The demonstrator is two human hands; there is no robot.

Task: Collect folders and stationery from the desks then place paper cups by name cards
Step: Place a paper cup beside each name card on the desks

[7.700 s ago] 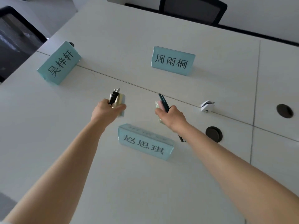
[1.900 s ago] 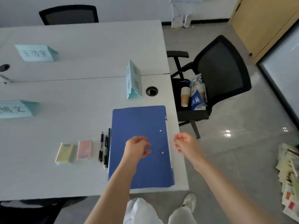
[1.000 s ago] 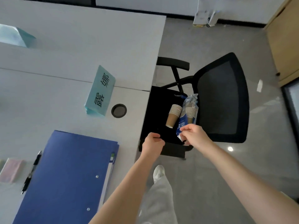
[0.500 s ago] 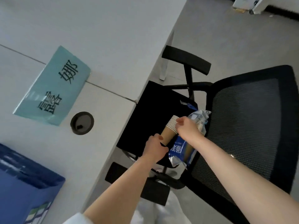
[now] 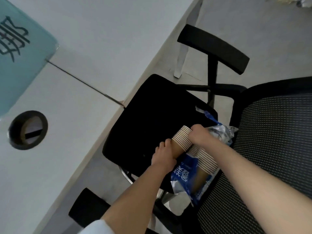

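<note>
A stack of brown paper cups lies on the black seat of an office chair. My left hand grips the stack's brown lower end. My right hand grips its ribbed rim end from above. Beside it a torn blue plastic bag holds more stacked cups. A teal name card stands on the white desk at the far left.
A round cable hole sits in the desk near the name card. The chair's mesh backrest fills the right side, with black armrests above and below. Grey floor shows between desk and chair.
I have left the blue folder and stationery on the desk and leaned in over the chair. Both hands have closed on the loose cup stack, the left sliding up onto its lower end.
</note>
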